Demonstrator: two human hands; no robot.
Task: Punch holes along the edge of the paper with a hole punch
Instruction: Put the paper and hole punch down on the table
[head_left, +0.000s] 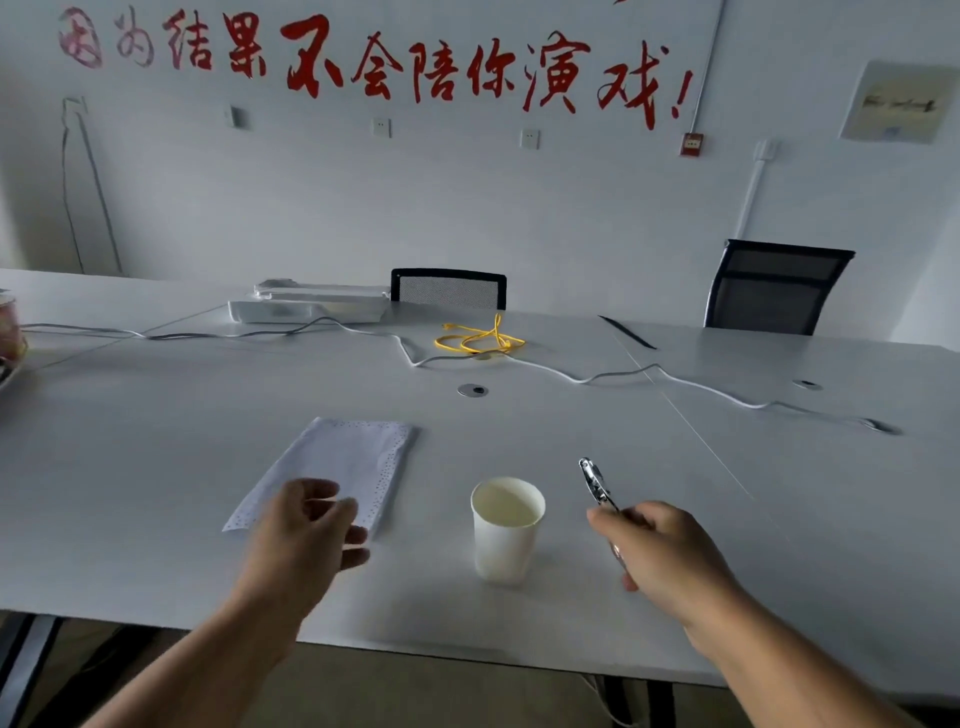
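Note:
A white sheet of paper (343, 462) lies flat on the white table (156, 499), with rows of small holes along its far, right and near edges. My left hand (306, 530) hovers over its near end, fingers curled apart, holding nothing. My right hand (660, 551) grips the handles of a metal hole punch (595, 480), whose head points away from me and sits low over the table, to the right of the paper.
A white paper cup (506, 527) stands between my hands. Farther back lie a yellow cable (480, 338), a long grey cord (587, 376), a white device (311, 304) and a round table grommet (472, 389). Two black chairs (776, 286) stand behind the table.

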